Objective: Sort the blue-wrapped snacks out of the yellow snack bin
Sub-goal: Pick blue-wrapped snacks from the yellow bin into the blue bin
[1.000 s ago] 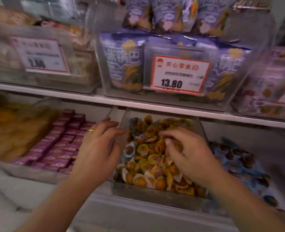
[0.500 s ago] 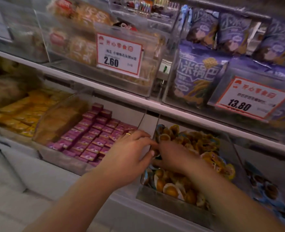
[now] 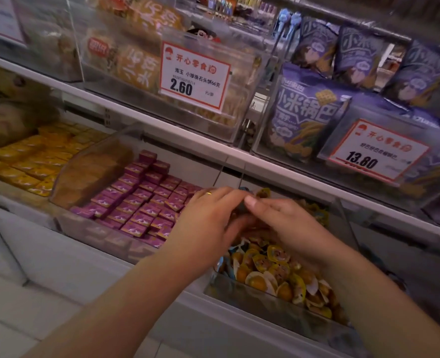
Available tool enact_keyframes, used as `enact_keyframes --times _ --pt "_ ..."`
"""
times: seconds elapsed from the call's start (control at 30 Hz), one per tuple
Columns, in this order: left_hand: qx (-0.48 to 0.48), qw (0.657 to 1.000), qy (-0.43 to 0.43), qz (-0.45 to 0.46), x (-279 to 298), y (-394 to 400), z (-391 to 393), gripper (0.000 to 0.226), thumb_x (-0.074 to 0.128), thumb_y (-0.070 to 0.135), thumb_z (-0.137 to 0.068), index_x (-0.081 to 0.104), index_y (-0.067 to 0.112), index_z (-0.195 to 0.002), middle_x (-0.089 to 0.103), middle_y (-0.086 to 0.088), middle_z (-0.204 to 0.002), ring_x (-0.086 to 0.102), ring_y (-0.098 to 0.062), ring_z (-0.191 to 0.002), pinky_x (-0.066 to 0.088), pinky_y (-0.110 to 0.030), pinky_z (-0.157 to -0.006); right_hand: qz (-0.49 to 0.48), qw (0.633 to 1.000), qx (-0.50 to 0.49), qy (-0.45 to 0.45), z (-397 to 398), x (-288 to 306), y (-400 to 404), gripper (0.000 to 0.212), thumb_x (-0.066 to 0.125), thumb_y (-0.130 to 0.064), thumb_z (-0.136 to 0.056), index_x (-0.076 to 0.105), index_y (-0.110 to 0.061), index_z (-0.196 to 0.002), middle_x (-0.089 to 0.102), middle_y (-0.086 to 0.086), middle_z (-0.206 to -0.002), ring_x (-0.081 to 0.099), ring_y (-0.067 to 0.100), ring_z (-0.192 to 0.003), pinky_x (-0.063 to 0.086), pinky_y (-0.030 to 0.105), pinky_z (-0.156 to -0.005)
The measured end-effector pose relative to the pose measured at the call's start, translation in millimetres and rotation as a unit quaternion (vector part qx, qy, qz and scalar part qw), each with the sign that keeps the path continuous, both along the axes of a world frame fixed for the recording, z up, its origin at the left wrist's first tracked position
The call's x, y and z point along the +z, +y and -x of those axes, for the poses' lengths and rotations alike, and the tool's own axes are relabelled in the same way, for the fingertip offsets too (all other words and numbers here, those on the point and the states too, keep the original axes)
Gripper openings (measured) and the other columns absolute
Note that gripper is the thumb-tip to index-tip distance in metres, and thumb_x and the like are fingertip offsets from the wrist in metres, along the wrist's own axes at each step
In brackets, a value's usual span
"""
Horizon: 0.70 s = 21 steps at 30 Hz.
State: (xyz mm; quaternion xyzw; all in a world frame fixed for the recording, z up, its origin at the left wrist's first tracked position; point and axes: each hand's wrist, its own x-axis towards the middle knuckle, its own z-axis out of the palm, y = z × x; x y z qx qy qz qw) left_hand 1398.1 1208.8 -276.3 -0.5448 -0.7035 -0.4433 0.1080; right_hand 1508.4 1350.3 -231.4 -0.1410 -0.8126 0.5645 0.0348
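At centre frame a small blue-wrapped snack (image 3: 244, 190) peeks out, mostly hidden between the fingertips of both hands, over the far end of the clear bin of yellow snacks (image 3: 242, 297) at lower right. The left hand (image 3: 208, 220) and right hand (image 3: 283, 226) meet there with fingers curled; whether either truly pinches the blue piece I cannot tell. The left hand wears a gold ring (image 3: 208, 193). Purple boxes (image 3: 138, 202) lie just left of the bin. Above, price tags read "2.60" (image 3: 194, 74) and "13.80" (image 3: 376, 151); purple bags (image 3: 304, 117) read "小米锅巴".
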Motion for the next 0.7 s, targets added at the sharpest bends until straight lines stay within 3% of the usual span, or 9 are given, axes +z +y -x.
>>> enact_keyframes --times 0.13,0.17,0.23,0.27,0.33,0.4,0.47,0.63,0.7 --pt "0.067 0.988 -0.12 -0.074 1 -7 8 0.015 0.065 0.04 -0.092 0.062 0.035 -0.106 0.066 0.024 -0.092 0.06 0.002 -0.09 0.046 -0.015 -0.072 0.125 0.99 -0.066 -0.022 3 -11 8 0.056 0.055 -0.054 -0.09 0.066 -0.006 -0.118 0.072 0.021 -0.107 0.07 0.033 -0.102 0.054 0.047 -0.096" --pt "0.078 0.979 -0.17 -0.085 1 -9 10 0.014 0.067 0.043 -0.09 0.063 0.037 -0.102 0.068 0.024 -0.089 0.062 0.005 -0.088 0.047 -0.013 -0.07 0.069 0.992 -0.097 -0.031 3 -20 13 0.043 0.055 -0.046 -0.093 0.068 -0.01 -0.113 0.073 0.017 -0.104 0.071 0.028 -0.097 0.055 0.047 -0.094" --pt "0.078 0.959 -0.249 -0.106 1 -10 14 0.013 0.071 0.042 -0.086 0.065 0.037 -0.095 0.068 0.026 -0.089 0.064 0.008 -0.087 0.048 -0.009 -0.068 -0.163 0.98 -0.071 -0.088 1 -40 21 0.018 0.054 -0.029 -0.101 0.069 -0.023 -0.106 0.071 -0.001 -0.102 0.068 0.012 -0.092 0.054 0.043 -0.094" --pt "0.072 0.953 -0.27 -0.114 1 -11 15 0.012 0.073 0.039 -0.085 0.065 0.037 -0.094 0.068 0.027 -0.091 0.064 0.008 -0.085 0.049 -0.008 -0.067 -0.261 0.957 -0.017 -0.123 0 -51 23 0.018 0.053 -0.028 -0.101 0.068 -0.028 -0.112 0.068 -0.008 -0.108 0.063 0.005 -0.095 0.053 0.036 -0.093" --pt "0.062 0.947 -0.29 -0.125 2 -11 16 0.012 0.074 0.036 -0.085 0.066 0.036 -0.094 0.069 0.026 -0.09 0.066 0.007 -0.084 0.05 -0.008 -0.068 -0.369 0.909 0.062 -0.183 2 -66 25 0.041 0.054 -0.04 -0.097 0.054 -0.032 -0.137 0.057 -0.009 -0.132 0.052 0.004 -0.115 0.043 0.021 -0.101" --pt "0.056 0.944 -0.3 -0.128 3 -11 15 0.012 0.074 0.034 -0.086 0.066 0.035 -0.095 0.069 0.025 -0.09 0.066 0.007 -0.084 0.05 -0.009 -0.067 -0.409 0.883 0.082 -0.217 10 -67 27 0.065 0.053 -0.053 -0.09 0.036 -0.035 -0.149 0.042 -0.006 -0.151 0.039 0.015 -0.136 0.032 0.026 -0.11" --pt "0.052 0.943 -0.305 -0.122 4 -11 12 0.012 0.074 0.033 -0.086 0.066 0.035 -0.095 0.07 0.025 -0.089 0.066 0.006 -0.084 0.049 -0.009 -0.065 -0.398 0.881 0.092 -0.237 19 -63 30 0.07 0.056 -0.055 -0.084 0.035 -0.039 -0.149 0.041 -0.005 -0.152 0.038 0.021 -0.139 0.034 0.034 -0.113" --pt "0.048 0.945 -0.304 -0.11 4 -9 9 0.011 0.073 0.036 -0.087 0.065 0.036 -0.095 0.069 0.025 -0.089 0.066 0.005 -0.081 0.051 -0.011 -0.065 -0.407 0.852 0.137 -0.298 41 -51 28 0.074 0.062 -0.044 -0.079 0.034 -0.04 -0.148 0.049 -0.003 -0.134 0.054 0.017 -0.108 0.052 0.029 -0.082" --pt "0.043 0.945 -0.306 -0.108 4 -9 9 0.011 0.073 0.036 -0.087 0.065 0.037 -0.095 0.069 0.024 -0.089 0.066 0.005 -0.082 0.053 -0.013 -0.065 -0.388 0.862 0.132 -0.298 44 -49 29 0.068 0.064 -0.045 -0.078 0.041 -0.042 -0.142 0.05 -0.006 -0.132 0.056 0.014 -0.105 0.054 0.031 -0.084"
